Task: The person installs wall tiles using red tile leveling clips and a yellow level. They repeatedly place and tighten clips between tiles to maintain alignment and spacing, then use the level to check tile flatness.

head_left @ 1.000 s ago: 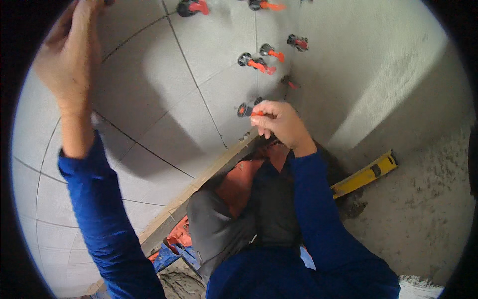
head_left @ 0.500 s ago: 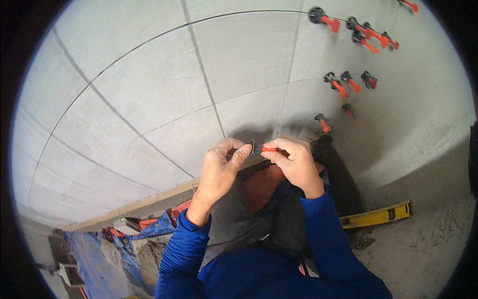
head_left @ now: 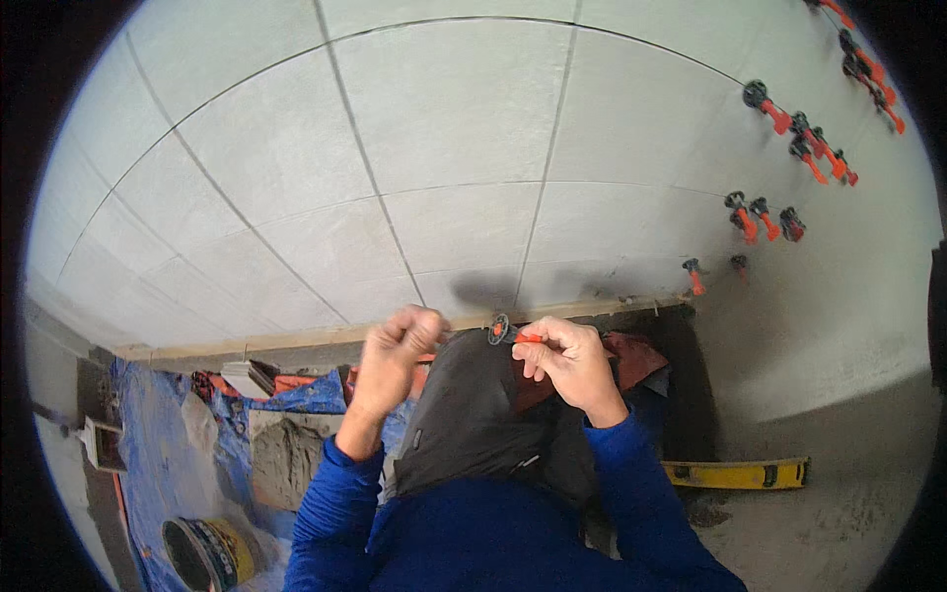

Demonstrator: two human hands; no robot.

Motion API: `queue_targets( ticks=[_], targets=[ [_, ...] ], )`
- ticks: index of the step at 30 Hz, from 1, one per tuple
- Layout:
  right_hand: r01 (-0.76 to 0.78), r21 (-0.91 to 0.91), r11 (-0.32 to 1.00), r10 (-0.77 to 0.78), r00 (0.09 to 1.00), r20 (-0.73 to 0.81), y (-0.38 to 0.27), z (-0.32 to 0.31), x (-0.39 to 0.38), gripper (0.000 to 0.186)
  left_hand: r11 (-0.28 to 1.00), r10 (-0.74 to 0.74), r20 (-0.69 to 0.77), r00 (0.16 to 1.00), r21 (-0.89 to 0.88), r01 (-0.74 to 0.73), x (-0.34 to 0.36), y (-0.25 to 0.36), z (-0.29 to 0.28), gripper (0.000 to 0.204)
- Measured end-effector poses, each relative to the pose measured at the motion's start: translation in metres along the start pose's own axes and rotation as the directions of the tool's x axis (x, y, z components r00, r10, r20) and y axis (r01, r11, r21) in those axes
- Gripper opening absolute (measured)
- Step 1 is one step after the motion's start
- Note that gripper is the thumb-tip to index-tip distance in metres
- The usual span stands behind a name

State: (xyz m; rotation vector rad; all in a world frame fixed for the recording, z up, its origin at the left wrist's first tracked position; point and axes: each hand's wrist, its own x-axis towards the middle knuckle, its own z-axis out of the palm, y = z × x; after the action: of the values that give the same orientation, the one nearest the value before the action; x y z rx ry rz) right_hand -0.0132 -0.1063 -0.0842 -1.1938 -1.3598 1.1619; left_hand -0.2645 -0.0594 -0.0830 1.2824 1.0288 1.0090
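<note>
Left hand (head_left: 393, 363) has moved off the black disc of the red-handled clip (head_left: 500, 330) and is now apart, to its left; its fingers are curled and blurred, so I cannot tell whether it holds anything. Right hand (head_left: 572, 360) pinches the clip's red handle between thumb and fingertips, just in front of the tiled wall (head_left: 444, 109). Printing shows on the yellow label of a bucket (head_left: 225, 551) near a blue sheet (head_left: 158, 434). Similar clips (head_left: 745, 217) stud the wall at right; a yellow level (head_left: 735, 475) lies on the grey floor (head_left: 819, 533).
</note>
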Motion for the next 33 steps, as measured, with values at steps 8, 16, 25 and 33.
queue_targets(
  ticks=[8,16,25,33],
  targets=[
    [0.015,0.049,0.999,-0.020,0.994,0.110,0.008,0.030,-0.006,0.013,0.976,0.122,0.039,0.992,-0.186,-0.113,-0.035,-0.021,0.030,0.038],
    [0.075,-0.032,0.997,-0.066,0.975,0.211,0.000,0.053,-0.018,0.015,0.987,0.073,0.033,0.997,-0.143,-0.068,-0.040,-0.017,0.009,0.023],
    [0.503,-0.436,0.746,-0.531,0.845,0.067,0.007,0.065,-0.015,0.015,0.928,0.361,-0.093,0.928,-0.068,-0.367,-0.034,-0.012,0.013,0.014],
    [0.186,-0.245,0.952,-0.122,0.959,0.255,-0.004,0.055,-0.020,0.016,0.959,0.282,-0.047,0.958,0.056,-0.279,-0.030,-0.011,0.005,0.014]
  ],
)
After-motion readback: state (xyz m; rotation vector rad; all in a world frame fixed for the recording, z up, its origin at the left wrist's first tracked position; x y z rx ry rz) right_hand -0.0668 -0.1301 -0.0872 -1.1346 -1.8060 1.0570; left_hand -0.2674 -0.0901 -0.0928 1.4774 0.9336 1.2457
